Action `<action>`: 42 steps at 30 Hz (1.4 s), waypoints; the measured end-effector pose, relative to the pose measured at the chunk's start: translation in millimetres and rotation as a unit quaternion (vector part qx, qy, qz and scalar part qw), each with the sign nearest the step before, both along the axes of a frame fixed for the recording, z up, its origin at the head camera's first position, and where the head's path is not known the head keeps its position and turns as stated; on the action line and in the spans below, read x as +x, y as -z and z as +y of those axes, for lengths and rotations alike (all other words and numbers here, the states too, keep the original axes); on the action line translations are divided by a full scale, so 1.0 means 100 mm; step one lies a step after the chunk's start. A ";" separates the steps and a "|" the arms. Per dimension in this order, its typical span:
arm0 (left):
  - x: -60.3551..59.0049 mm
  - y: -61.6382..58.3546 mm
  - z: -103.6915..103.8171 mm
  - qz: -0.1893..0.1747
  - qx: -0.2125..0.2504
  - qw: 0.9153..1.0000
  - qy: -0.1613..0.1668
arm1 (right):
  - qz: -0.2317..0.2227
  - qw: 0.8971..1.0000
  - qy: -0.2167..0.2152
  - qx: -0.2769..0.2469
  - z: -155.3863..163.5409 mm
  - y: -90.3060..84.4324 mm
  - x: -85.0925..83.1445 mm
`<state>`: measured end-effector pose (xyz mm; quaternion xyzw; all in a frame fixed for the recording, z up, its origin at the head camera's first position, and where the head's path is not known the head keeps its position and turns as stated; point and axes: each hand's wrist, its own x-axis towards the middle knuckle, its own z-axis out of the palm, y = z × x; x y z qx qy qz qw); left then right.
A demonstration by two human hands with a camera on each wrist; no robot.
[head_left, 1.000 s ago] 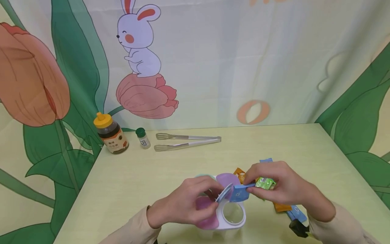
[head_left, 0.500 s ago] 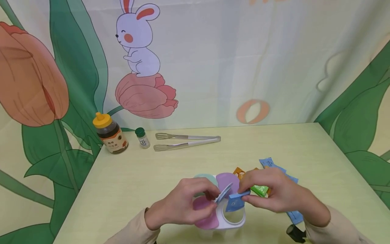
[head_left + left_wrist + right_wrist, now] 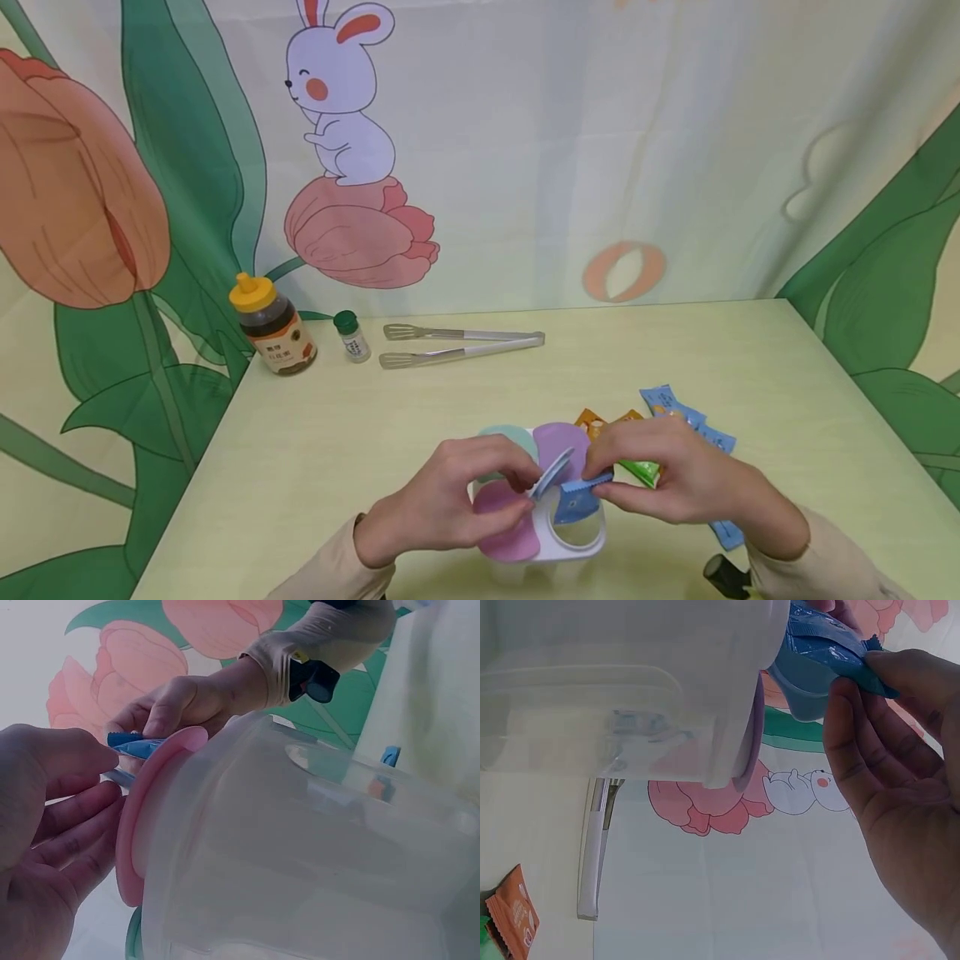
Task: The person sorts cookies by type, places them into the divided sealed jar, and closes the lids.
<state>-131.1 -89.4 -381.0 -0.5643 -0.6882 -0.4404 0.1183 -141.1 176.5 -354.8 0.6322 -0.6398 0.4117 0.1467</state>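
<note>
Near the front edge of the table [image 3: 315, 433]: white plastic four-compartment container with pastel flip lids [image 3: 570, 546]. Left hand [image 3: 442, 504] curls round the raised pale blue lid [image 3: 552, 473], fingertips holding it tilted open; pink lid [image 3: 506, 525] shut just below the fingers. Right hand [image 3: 675, 479] pinches a small blue sachet [image 3: 579, 498] by its crimped top, lower end now hanging into the open round compartment [image 3: 573, 525]. A second ago the sachet sat higher, level with the lid; it has come down, and the green sachet [image 3: 641, 471] has sunk with the hand. Judged: insertion underway, not released. Orange sachets [image 3: 592, 423] and blue ones [image 3: 671, 406] lie just right of the container. Far left corner: amber honey bottle with yellow cap [image 3: 273, 327], small green-capped vial [image 3: 351, 337], metal tongs [image 3: 461, 347].
</note>
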 end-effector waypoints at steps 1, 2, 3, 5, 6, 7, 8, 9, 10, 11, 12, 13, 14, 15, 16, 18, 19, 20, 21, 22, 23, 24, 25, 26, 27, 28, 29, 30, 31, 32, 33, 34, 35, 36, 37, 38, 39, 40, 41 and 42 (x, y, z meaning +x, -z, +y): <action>0.00 0.00 0.00 0.000 0.003 1.000 0.001 | 0.000 1.000 -0.002 0.001 0.00 0.00 0.00; 0.00 0.01 0.01 0.000 0.005 1.000 0.002 | -0.001 1.000 -0.004 0.001 0.00 0.01 0.00; 0.00 0.01 0.01 -0.001 0.007 1.000 0.002 | -0.003 1.000 -0.006 0.001 0.00 0.01 0.00; 0.00 0.02 0.01 -0.003 0.010 1.000 0.003 | -0.005 1.000 -0.007 0.003 0.00 0.02 0.00; 0.00 0.03 0.02 -0.004 0.012 1.000 0.004 | -0.007 1.000 -0.007 0.004 0.00 0.02 0.00; 0.00 0.03 0.02 -0.004 0.013 1.000 0.003 | -0.007 1.000 -0.008 0.005 0.00 0.02 0.00; 0.00 0.03 0.02 -0.003 0.014 1.000 0.003 | -0.007 1.000 -0.007 0.006 0.00 0.03 0.00; 0.00 0.03 0.02 -0.003 0.015 1.000 0.003 | -0.006 1.000 -0.007 0.007 0.01 0.03 0.00; 0.01 0.03 0.02 -0.003 0.016 1.000 0.003 | -0.005 1.000 -0.006 0.008 0.01 0.04 0.00; 0.01 0.03 0.02 -0.003 0.017 1.000 0.003 | -0.005 1.000 -0.006 0.010 0.01 0.05 -0.01; 0.01 0.03 0.02 -0.003 0.017 1.000 0.004 | -0.005 1.000 -0.007 0.012 0.02 0.06 -0.01; 0.01 0.03 0.01 -0.003 0.017 1.000 0.004 | -0.005 1.000 -0.007 0.014 0.02 0.06 -0.01; 0.01 0.03 0.01 -0.005 0.017 1.000 0.004 | -0.006 1.000 -0.007 0.016 0.03 0.07 -0.02; 0.01 0.03 0.01 -0.004 0.018 1.000 0.004 | -0.007 1.000 -0.007 0.017 0.03 0.08 -0.02; 0.01 0.03 0.01 -0.003 0.019 1.000 0.005 | -0.007 1.000 -0.007 0.019 0.04 0.09 -0.03; 0.01 0.04 0.01 0.001 0.021 1.000 0.006 | -0.009 1.000 -0.007 0.023 0.04 0.12 -0.03; 0.01 0.04 0.02 0.002 0.023 1.000 0.007 | -0.008 1.000 -0.006 0.028 0.05 0.13 -0.03; 0.01 0.04 0.02 0.004 0.025 1.000 0.008 | -0.007 0.999 -0.005 0.032 0.04 0.14 -0.03; 0.01 0.05 0.02 0.005 0.026 1.000 0.009 | -0.006 0.999 -0.005 0.037 0.04 0.16 -0.04; 0.01 0.05 0.02 0.006 0.027 1.000 0.010 | -0.004 0.999 -0.005 0.040 0.04 0.17 -0.04; 0.01 0.05 0.02 0.006 0.028 1.000 0.011 | -0.002 0.999 -0.004 0.044 0.04 0.18 -0.04; 0.01 0.05 0.02 0.006 0.030 0.999 0.012 | -0.001 0.999 -0.004 0.045 0.04 0.19 -0.04; 0.01 0.05 0.03 0.006 0.031 0.999 0.012 | 0.000 0.999 -0.004 0.046 0.04 0.20 -0.04; 0.01 0.06 0.03 0.006 0.033 0.999 0.011 | -0.001 0.999 -0.006 0.046 0.04 0.20 -0.05; 0.01 0.06 0.03 0.006 0.034 0.999 0.011 | -0.001 0.999 -0.007 0.045 0.04 0.21 -0.05; 0.01 0.06 0.03 0.005 0.035 0.999 0.011 | 0.000 0.999 -0.006 0.045 0.04 0.21 -0.05; 0.01 0.06 0.03 0.004 0.036 0.999 0.010 | -0.001 0.999 -0.006 0.045 0.04 0.22 -0.06; 0.01 0.07 0.03 0.003 0.037 0.999 0.010 | 0.000 0.999 -0.005 0.046 0.04 0.23 -0.06; 0.01 0.07 0.03 0.003 0.038 0.999 0.010 | 0.002 0.999 -0.002 0.048 0.04 0.23 -0.06; 0.01 0.07 0.03 0.002 0.038 0.999 0.010 | 0.006 0.999 0.000 0.049 0.04 0.24 -0.06; 0.01 0.08 0.03 0.002 0.039 0.999 0.011 | 0.009 0.999 0.002 0.050 0.04 0.24 -0.06; 0.01 0.08 0.03 0.000 0.039 0.999 0.011 | 0.012 0.999 0.004 0.050 0.04 0.25 -0.06; 0.01 0.08 0.03 -0.001 0.040 0.999 0.011 | 0.014 0.999 0.005 0.050 0.04 0.25 -0.06; 0.01 0.09 0.03 -0.001 0.040 0.999 0.012 | 0.017 0.999 0.006 0.050 0.04 0.26 -0.06; 0.01 0.09 0.03 -0.001 0.040 0.999 0.012 | 0.018 0.999 0.006 0.050 0.04 0.26 -0.06; 0.01 0.09 0.03 -0.001 0.040 0.999 0.012 | 0.018 0.999 0.007 0.050 0.04 0.26 -0.07; 0.01 0.09 0.04 0.000 0.041 0.999 0.012 | 0.018 0.999 0.007 0.050 0.04 0.27 -0.07; 0.01 0.09 0.04 0.000 0.042 0.999 0.012 | 0.017 0.999 0.007 0.051 0.04 0.27 -0.07; 0.01 0.09 0.04 0.001 0.043 0.999 0.012 | 0.017 0.999 0.008 0.051 0.04 0.27 -0.07; 0.01 0.09 0.04 0.002 0.043 0.999 0.013 | 0.015 0.999 0.008 0.051 0.04 0.27 -0.07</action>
